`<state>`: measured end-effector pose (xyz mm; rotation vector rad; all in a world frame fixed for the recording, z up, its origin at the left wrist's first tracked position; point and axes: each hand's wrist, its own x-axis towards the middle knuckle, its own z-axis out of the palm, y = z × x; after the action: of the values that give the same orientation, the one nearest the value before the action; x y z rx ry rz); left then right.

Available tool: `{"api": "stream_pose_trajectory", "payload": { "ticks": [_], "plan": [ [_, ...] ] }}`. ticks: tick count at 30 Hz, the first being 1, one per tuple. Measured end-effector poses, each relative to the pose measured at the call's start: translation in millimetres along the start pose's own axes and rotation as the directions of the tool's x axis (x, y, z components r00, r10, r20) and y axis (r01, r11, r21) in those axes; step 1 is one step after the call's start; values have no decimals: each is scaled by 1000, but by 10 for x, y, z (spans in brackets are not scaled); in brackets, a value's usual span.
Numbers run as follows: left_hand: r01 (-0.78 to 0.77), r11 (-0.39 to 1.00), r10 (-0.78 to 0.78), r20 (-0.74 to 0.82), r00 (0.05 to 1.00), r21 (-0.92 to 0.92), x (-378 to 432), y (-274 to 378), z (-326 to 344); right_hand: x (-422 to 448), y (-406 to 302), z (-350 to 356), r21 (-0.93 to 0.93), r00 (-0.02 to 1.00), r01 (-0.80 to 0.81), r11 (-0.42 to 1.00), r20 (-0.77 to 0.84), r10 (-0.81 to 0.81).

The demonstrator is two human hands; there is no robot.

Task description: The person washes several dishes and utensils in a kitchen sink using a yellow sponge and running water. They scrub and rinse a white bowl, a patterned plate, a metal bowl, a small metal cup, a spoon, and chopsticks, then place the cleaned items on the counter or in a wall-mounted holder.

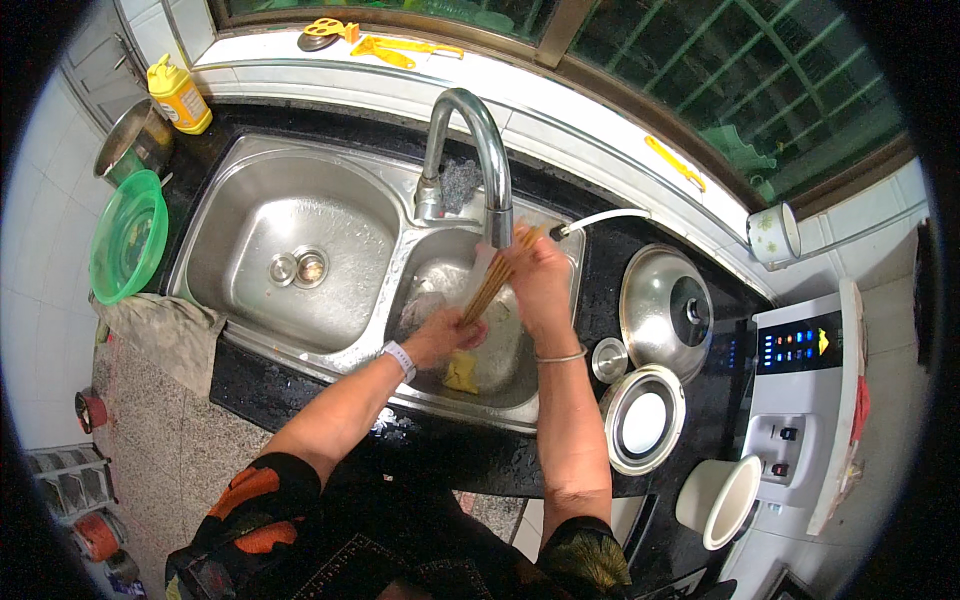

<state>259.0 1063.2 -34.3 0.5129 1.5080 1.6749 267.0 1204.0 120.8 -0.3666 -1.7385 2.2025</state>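
A bundle of thin brown sticks that look like chopsticks point(491, 289) slants across the right basin point(517, 375) of a stainless-steel double sink. My left hand point(442, 337) grips its lower end, and my right hand point(541, 277) closes around the upper part, just beside the spout of the chrome faucet point(499, 180). A pale, blurred streak, apparently water, runs down under the spout next to the sticks. Below my left hand a yellow cloth or sponge point(461, 373) lies on the basin floor. My fingers partly hide both ends of the bundle.
Left basin point(225, 225) has a drain strainer point(310, 267). A green plastic basin point(131, 236), steel pot point(139, 142) and yellow bottle point(180, 97) stand left. On the right are a domed lid point(664, 307), stacked bowls point(643, 420), a cream container point(716, 499) and water dispenser point(802, 420).
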Motion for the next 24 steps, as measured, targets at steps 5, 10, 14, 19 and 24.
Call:
{"api": "stream_pose_trajectory", "payload": {
  "ticks": [5,10,14,19,24],
  "plan": [
    [286,950,-290,-20,957,-124,-245,-186,53,-299,567,70,-102,951,-160,982,250,181],
    [206,975,-200,-75,977,85,-326,13,8,-281,499,188,-147,929,-203,968,284,238],
    [203,938,-204,-28,979,283,-295,159,0,-140,423,205,-59,926,-182,982,325,191],
    [241,959,-220,-144,965,151,-331,-110,-199,349,769,-136,-326,975,-126,937,134,178],
    [276,958,-285,-151,946,-82,-478,-1,-360,724,1123,-167,-289,994,12,957,106,19]
  ]
}}
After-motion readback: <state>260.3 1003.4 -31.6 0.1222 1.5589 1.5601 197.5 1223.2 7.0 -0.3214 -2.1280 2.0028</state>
